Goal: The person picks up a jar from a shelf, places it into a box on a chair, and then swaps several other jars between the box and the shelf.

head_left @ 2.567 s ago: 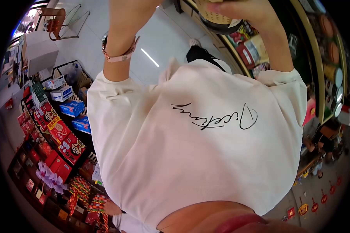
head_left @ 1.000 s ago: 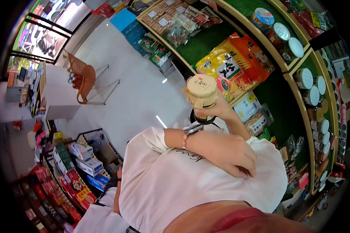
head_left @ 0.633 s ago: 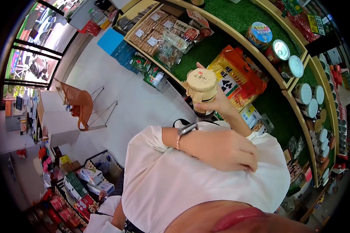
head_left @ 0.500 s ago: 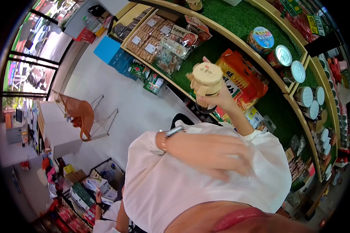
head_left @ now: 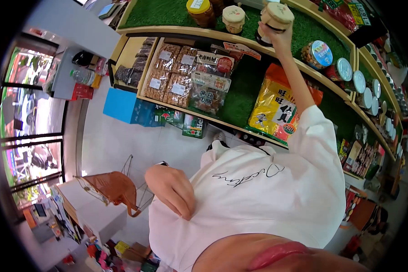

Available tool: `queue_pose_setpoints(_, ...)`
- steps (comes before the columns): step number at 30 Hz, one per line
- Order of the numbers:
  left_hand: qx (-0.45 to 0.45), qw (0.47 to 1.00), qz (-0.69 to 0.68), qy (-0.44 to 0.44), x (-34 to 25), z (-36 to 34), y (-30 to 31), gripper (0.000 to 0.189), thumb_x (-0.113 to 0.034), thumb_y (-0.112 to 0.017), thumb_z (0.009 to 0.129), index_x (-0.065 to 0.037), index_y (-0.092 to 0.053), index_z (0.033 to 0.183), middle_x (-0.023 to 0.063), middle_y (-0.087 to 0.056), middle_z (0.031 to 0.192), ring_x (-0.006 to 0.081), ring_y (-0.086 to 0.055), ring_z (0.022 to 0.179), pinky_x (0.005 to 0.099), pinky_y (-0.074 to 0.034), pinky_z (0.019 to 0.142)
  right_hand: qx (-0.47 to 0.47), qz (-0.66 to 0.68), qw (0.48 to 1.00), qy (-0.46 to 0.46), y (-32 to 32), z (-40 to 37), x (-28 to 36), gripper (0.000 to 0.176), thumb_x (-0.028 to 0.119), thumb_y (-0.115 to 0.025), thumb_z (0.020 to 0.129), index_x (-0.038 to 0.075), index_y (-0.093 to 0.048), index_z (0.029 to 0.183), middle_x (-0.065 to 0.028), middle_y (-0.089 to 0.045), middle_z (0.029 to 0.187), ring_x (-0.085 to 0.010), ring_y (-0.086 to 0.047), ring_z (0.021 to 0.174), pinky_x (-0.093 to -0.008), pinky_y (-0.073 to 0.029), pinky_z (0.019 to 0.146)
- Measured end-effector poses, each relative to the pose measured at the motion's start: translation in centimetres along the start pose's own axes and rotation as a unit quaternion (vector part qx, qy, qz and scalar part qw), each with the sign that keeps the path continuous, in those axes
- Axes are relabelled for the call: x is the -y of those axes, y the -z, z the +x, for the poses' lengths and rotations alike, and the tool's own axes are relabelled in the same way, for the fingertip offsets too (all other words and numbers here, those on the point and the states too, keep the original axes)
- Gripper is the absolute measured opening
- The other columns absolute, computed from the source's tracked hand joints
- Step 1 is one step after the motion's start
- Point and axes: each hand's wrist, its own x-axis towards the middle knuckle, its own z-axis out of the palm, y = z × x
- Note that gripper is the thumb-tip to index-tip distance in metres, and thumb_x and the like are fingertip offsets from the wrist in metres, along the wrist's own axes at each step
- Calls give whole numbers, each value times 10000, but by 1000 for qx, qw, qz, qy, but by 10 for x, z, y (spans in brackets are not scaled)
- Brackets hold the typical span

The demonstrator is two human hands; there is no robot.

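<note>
My right hand (head_left: 279,38) is stretched out to the upper shelf, its fingers wrapped round a glass jar (head_left: 277,17) with a beige paper-covered lid. The jar is close over the green turf, near the shelf's front edge. A similar paper-topped jar (head_left: 234,19) stands to its left, beside a yellow-lidded jar (head_left: 201,12). My left hand (head_left: 171,189) is low in front of my white shirt (head_left: 249,195), with the fingers pressed together and bent downward. Its fingertips are right at the cloth, and I cannot tell whether they pinch anything.
Packs of brown snacks (head_left: 167,75) and a yellow-and-red snack bag (head_left: 272,106) lie on the lower shelf. Round-lidded tubs (head_left: 318,55) line the upper shelf to the right. A blue box (head_left: 119,105) and a brown bag on a stand (head_left: 115,188) are on the left.
My right hand has carried the jar up and away from the lower shelf to the upper one. My left hand has moved left across my shirt. The view has turned.
</note>
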Motion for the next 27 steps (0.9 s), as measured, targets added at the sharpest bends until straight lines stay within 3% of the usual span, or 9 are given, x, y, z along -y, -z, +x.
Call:
queue_pose_setpoints(4, 8, 998, -9, -67, -9, -19, 45, 87, -48, -623, 836, -4, -644, 908, 101, -627, 908, 213, -609, 715, 273, -470, 579, -32, -86, 996, 13, -18, 27, -44, 774, 159, -813, 666, 39, -347, 1273, -89, -514, 1186, -200, -522, 1094, -327, -477, 896)
queue_pose_setpoints(7, -199, 971, 29, -128, -26, -37, 62, 75, -42, -624, 831, -10, -657, 891, 110, -631, 876, 229, -609, 728, 292, -471, 587, -24, -126, 992, -12, -12, 32, -84, 857, 175, -812, 670, 52, -280, 1331, -102, -495, 1203, -210, -500, 1124, -336, -463, 923)
queue_pose_setpoints(10, 11, 994, -49, -96, -15, -27, 109, 96, -63, -646, 822, -13, -671, 901, 104, -637, 854, 226, -608, 737, 308, -473, 589, -47, -150, 987, -11, -24, 38, -86, 946, 184, -806, 679, 83, -190, 1390, -124, -422, 1279, -232, -459, 1172, -361, -440, 956)
queue_pose_setpoints(11, 77, 991, -97, -52, -10, -21, 121, 169, -111, -684, 804, -3, -673, 933, 103, -647, 856, 228, -607, 736, 318, -474, 596, -40, -157, 987, -10, -23, 40, -93, 953, 179, -800, 685, 95, -175, 1399, -126, -423, 1280, -236, -457, 1175, -362, -436, 962)
queue_pose_setpoints(16, 11, 992, -104, 72, 16, -26, 159, 288, -185, -739, 756, 3, -660, 959, 100, -661, 874, 234, -609, 740, 334, -471, 661, -34, -160, 986, -41, -29, 47, -110, 942, 110, -754, 729, 162, -121, 1425, -128, -419, 1291, -239, -443, 1193, -369, -428, 978)
queue_pose_setpoints(18, -18, 989, -101, 109, 25, -26, 165, 293, -180, -747, 743, -1, -656, 956, 100, -661, 871, 222, -610, 742, 331, -470, 668, -3, -81, 995, -50, -29, 50, -119, 974, 56, -749, 717, 171, -92, 1427, -131, -393, 1310, -246, -434, 1203, -381, -429, 981)
queue_pose_setpoints(19, 48, 983, -94, 150, 28, -24, 168, 276, -183, -718, 769, -7, -646, 969, 93, -664, 874, 224, -618, 767, 326, -480, 685, 4, -57, 997, -44, -30, 51, -125, 986, 42, -750, 710, 171, -86, 1427, -131, -382, 1318, -247, -430, 1207, -382, -428, 982)
queue_pose_setpoints(22, 77, 955, -93, 270, 54, -29, 151, 264, -201, -670, 817, -16, -648, 1004, 88, -658, 957, 240, -619, 865, 318, -476, 760, 24, -17, 999, -20, -32, 54, -133, 1019, 9, -755, 690, 170, -70, 1426, -130, -354, 1336, -248, -419, 1216, -383, -423, 987)
queue_pose_setpoints(27, -22, 907, -75, 413, 98, -32, 97, 268, -211, -553, 890, -12, -604, 1062, 125, -640, 1013, 238, -602, 934, 321, -463, 809, 27, -74, 997, 3, -35, 46, -119, 942, 40, -761, 695, 142, -155, 1410, -103, -402, 1307, -212, -430, 1206, -347, -396, 998)
